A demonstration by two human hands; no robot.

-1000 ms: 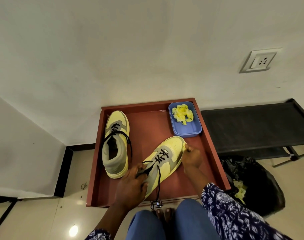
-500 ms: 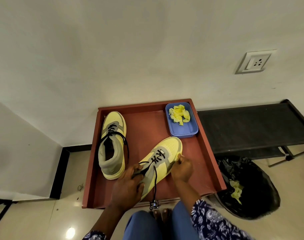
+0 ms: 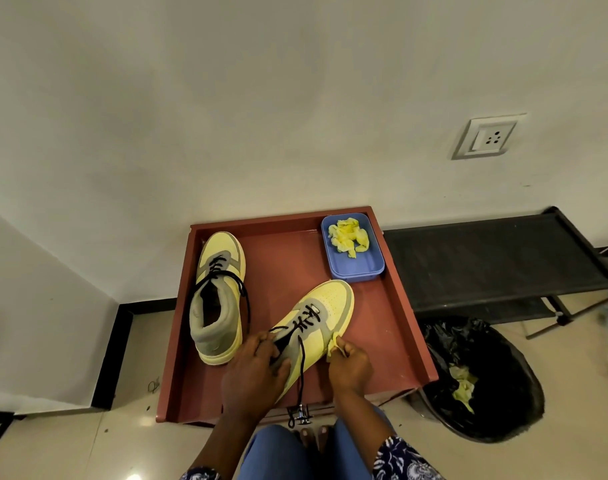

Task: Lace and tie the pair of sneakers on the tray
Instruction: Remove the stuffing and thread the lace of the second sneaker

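Right hand (image 3: 350, 363) has slid from toe to mid-side of the near sneaker (image 3: 318, 318), pinching a yellow wad (image 3: 334, 344) (creased); left hand (image 3: 252, 370) grips its collar.

The left hand (image 3: 252, 370) is covering the heel and collar of the near sneaker (image 3: 316, 320), so how its fingers are lying there cannot be told. The right hand (image 3: 351, 363) is hiding most of a small yellow scrap (image 3: 333, 342). The bottom edge is cutting off both forearms and the knees. The bin's (image 3: 486, 379) contents are too dark to identify.
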